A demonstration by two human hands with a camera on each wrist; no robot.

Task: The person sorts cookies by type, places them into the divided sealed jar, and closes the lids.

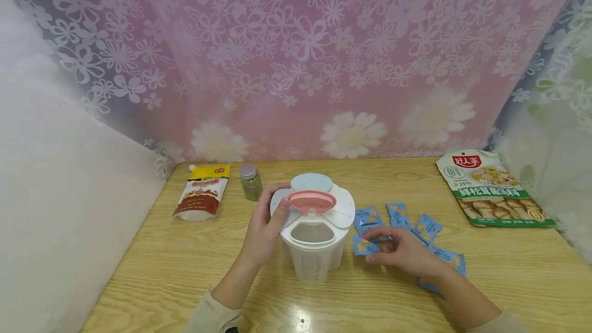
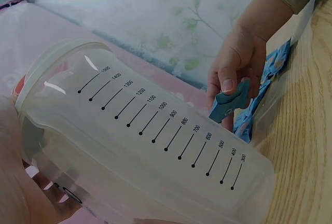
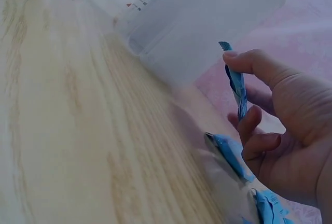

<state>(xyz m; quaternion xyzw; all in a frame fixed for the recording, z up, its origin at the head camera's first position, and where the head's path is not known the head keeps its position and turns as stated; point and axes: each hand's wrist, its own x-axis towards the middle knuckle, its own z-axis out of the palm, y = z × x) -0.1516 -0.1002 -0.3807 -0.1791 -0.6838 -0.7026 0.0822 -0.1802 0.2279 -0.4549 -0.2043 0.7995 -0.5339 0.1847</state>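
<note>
A translucent container with a white lid and pink and pale blue flaps stands mid-table; measuring marks run along its side. My left hand grips it around the lid's left side, thumb on top. Right of the container, my right hand pinches a small blue packet between thumb and fingers. The right wrist view shows that packet edge-on in the right hand, apart from the container wall. More blue packets lie around and beyond the right hand.
At the back left are a yellow, white and brown pouch and a small jar with a pinkish lid. A green and white mushroom bag lies at the back right. A floral curtain hangs behind the wooden table.
</note>
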